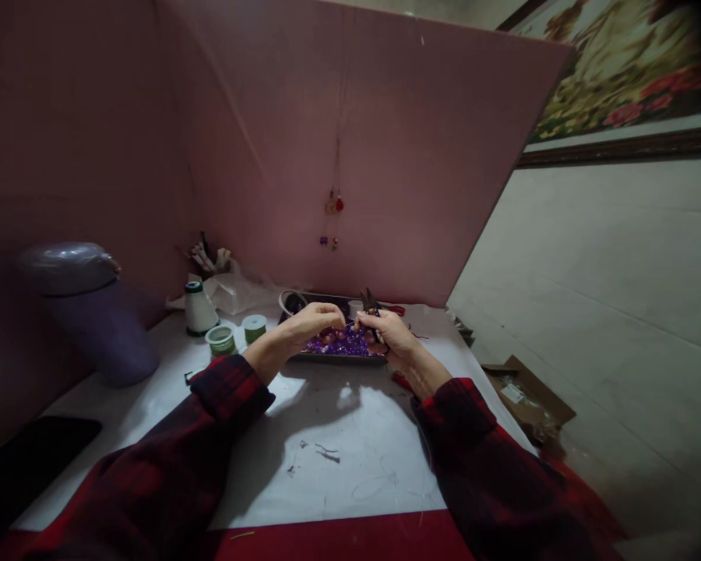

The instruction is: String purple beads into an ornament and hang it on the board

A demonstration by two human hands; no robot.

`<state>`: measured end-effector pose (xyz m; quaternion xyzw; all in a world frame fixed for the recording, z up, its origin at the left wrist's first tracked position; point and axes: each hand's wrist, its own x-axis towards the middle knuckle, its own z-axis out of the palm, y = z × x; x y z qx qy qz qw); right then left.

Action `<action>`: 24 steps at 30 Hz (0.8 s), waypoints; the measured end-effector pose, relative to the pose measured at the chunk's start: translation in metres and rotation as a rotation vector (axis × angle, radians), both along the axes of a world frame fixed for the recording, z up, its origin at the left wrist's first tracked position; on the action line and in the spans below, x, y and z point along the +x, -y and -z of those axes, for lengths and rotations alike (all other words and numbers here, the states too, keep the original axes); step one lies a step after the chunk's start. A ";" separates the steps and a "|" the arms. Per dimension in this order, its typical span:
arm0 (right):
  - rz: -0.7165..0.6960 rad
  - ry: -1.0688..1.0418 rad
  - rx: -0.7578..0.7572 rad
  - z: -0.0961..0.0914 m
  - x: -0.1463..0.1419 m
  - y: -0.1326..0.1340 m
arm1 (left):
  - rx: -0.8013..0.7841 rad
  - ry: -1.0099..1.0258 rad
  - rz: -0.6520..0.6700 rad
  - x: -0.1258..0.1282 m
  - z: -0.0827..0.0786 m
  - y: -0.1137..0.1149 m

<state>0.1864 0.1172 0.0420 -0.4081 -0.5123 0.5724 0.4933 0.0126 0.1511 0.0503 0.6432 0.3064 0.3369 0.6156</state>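
Both my hands meet above a dark tray (327, 357) full of purple and pink beads (343, 343). My left hand (311, 321) is closed in a pinch, its fingertips pointing right toward the other hand; what it pinches is too thin to make out. My right hand (385, 329) is closed round small dark scissors (368, 301), whose blades stick up above the fingers. The two sets of fingertips almost touch. Both arms wear red and black plaid sleeves.
A white thread cone (199, 308) and two green spools (220, 340) stand left of the tray. A purple lidded jug (87, 308) sits far left, a dark phone (29, 460) near left. Pink boards (385, 156) wall the desk, with a beaded charm (332, 206) hanging. Cardboard (529, 397) lies right.
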 end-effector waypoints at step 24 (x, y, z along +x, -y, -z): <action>-0.070 0.138 -0.096 -0.004 -0.011 0.010 | -0.509 0.249 -0.052 -0.007 -0.007 -0.005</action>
